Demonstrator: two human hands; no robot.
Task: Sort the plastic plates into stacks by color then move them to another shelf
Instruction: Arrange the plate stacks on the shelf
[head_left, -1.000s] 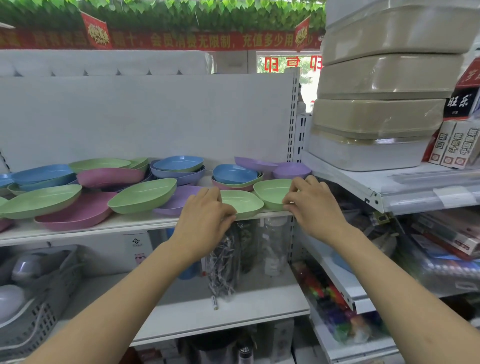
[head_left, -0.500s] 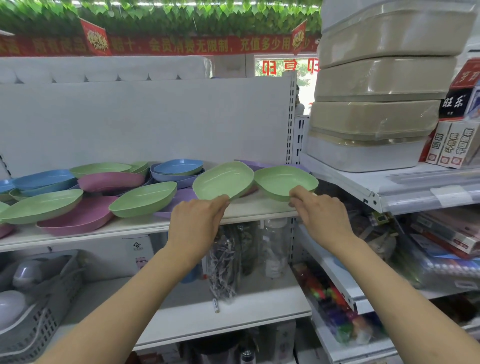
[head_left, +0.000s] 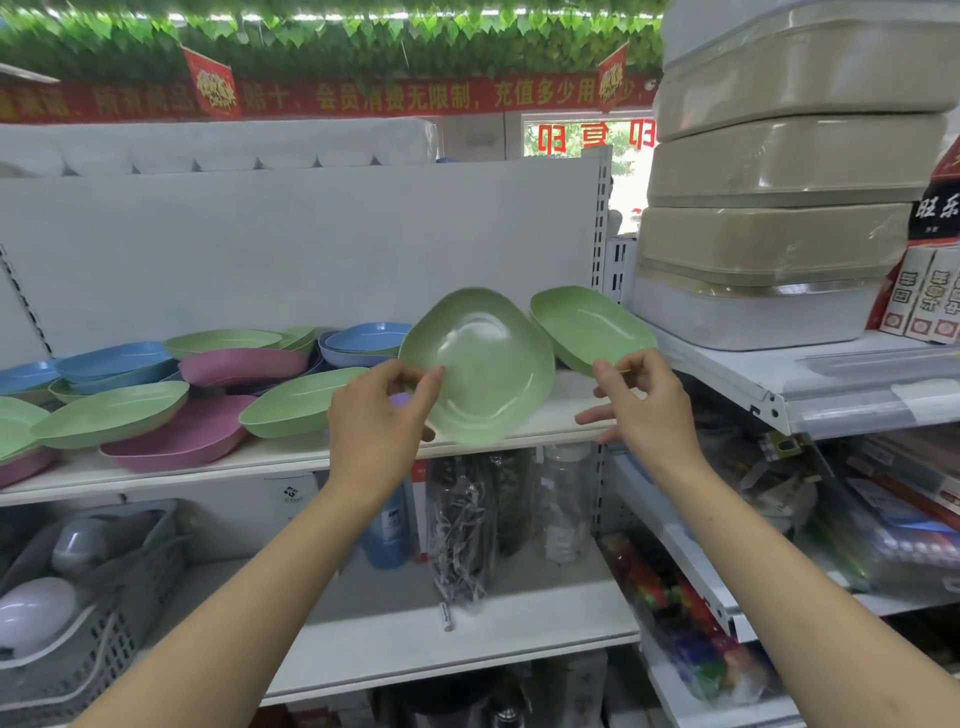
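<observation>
My left hand (head_left: 382, 415) pinches the rim of a green plate (head_left: 483, 366), lifted and tilted so its inside faces me. A second green plate (head_left: 589, 327) is pinched at its near edge by my right hand (head_left: 647, 402) and held beside the first, above the shelf's right end. On the white shelf (head_left: 291, 457) lie more green plates (head_left: 301, 402), pink plates (head_left: 182, 434) and blue plates (head_left: 369, 340), loosely overlapping. A purple plate (head_left: 400, 400) peeks out behind my left hand.
Wrapped beige trays (head_left: 779, 244) are piled on the neighbouring shelf at the right, with boxed goods (head_left: 924, 301) beside them. Below are a grey basket (head_left: 93, 613), bottles (head_left: 389, 525) and bagged items (head_left: 462, 530) on a lower shelf. A white back panel stands behind the plates.
Both hands lifted a green plate each off the shelf front. The plates rose higher, and the left one tipped up to face me.
</observation>
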